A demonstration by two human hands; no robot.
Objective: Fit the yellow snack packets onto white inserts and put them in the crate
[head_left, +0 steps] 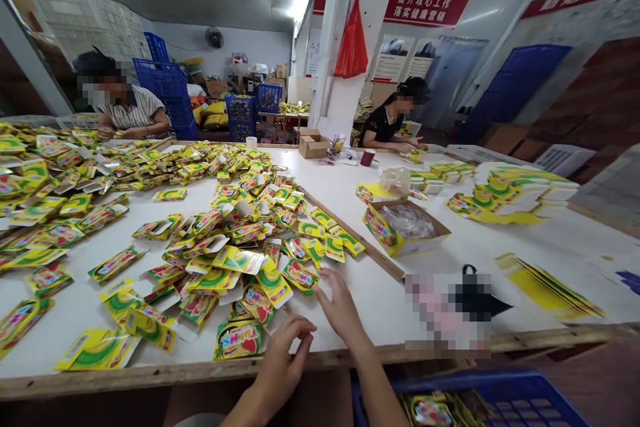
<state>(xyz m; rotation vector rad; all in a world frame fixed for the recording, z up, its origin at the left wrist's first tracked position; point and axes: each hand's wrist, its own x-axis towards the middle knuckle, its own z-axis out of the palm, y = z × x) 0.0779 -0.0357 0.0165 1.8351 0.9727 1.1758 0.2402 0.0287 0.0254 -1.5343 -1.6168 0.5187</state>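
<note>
My left hand (290,350) is just above the front edge of the white table, its fingers loosely curled and the thumb apart from them, with nothing visible in it. To its left lies a flat yellow and green candy box (238,340) with a fruit print. My right hand (336,307) has its fingers apart and is empty. Its fingertips are beside a small candy box (300,275) at the right side of the heap; whether they touch it I cannot tell. A large heap of small candy boxes (225,267), several with open flaps, spreads before both hands.
A wooden strip (360,240) divides the table. To its right are a display box (407,227) with clear plastic inside, stacked display boxes (515,190) and flat yellow cardboard (550,287). A blue crate (530,393) holding boxes stands below the edge. Two people sit across the table.
</note>
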